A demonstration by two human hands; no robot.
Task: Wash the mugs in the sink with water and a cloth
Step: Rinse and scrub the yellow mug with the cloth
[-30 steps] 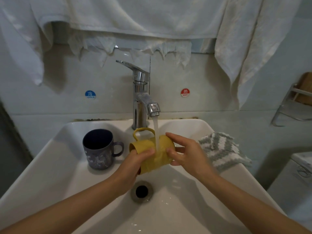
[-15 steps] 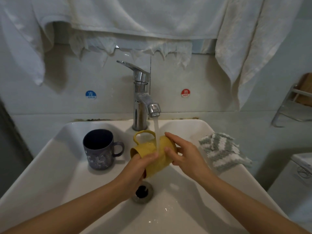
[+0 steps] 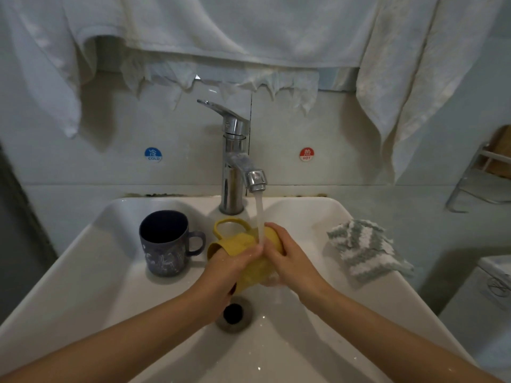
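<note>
Water runs in a thin white stream from the chrome tap and falls on the yellow mug, just at the place where my two hands meet. I hold this mug lying on its side above the drain, with its handle turned up and toward the back wall. My left hand grips the mug from the left, the fingers curled over its body. My right hand grips it from the right in the same way, with the fingers wrapped around the far end. Which way the mouth of the mug points, I cannot tell, because my hands cover it.

Second is the dark blue mug. It stands upright in the white sink, to the left of the yellow one and near it, with its handle turned toward the yellow mug. The grey and white striped cloth lies crumpled on the right edge of the sink, apart from my hands.

On the wall a blue sticker says COLD at the left of the tap and a red sticker says HOT at the right. White towels hang above.
</note>
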